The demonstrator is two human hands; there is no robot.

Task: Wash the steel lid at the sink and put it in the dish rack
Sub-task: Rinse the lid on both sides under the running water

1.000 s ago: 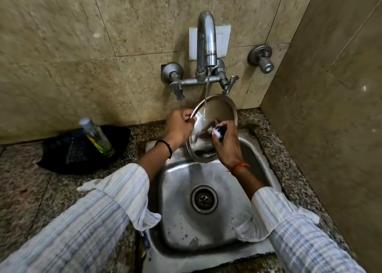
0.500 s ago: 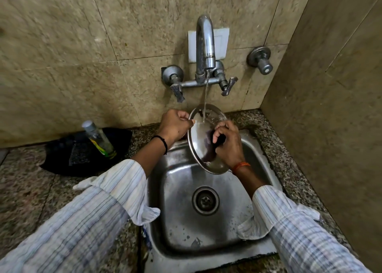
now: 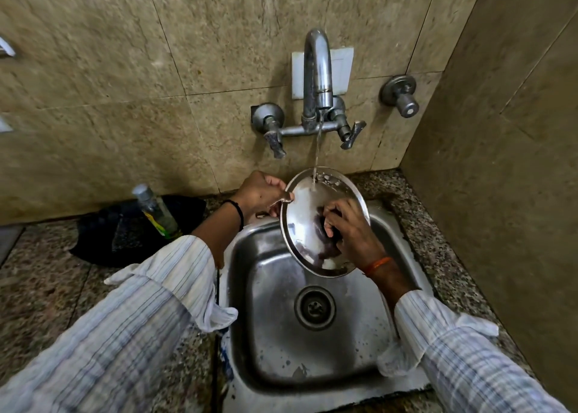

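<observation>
A round steel lid (image 3: pixel 305 218) is held tilted over the back of the steel sink (image 3: pixel 269 328), under a thin stream of water from the tap (image 3: pixel 317 78). My left hand (image 3: pixel 261 193) pinches the lid's upper left rim. My right hand (image 3: pixel 350 231) presses on the lid's inner face, fingers curled over something dark that I cannot make out. Water hits the lid near its top edge. No dish rack is in view.
A clear bottle with a green and yellow label (image 3: pixel 156 212) stands on a black cloth (image 3: pixel 103 237) on the speckled stone counter left of the sink. A separate wall valve (image 3: pixel 402 95) sticks out at the right. A tiled side wall closes in on the right.
The lid has tilted and dropped slightly, its face turning more toward me. My right hand has slid lower across the lid's face. My left hand keeps its hold on the rim.
</observation>
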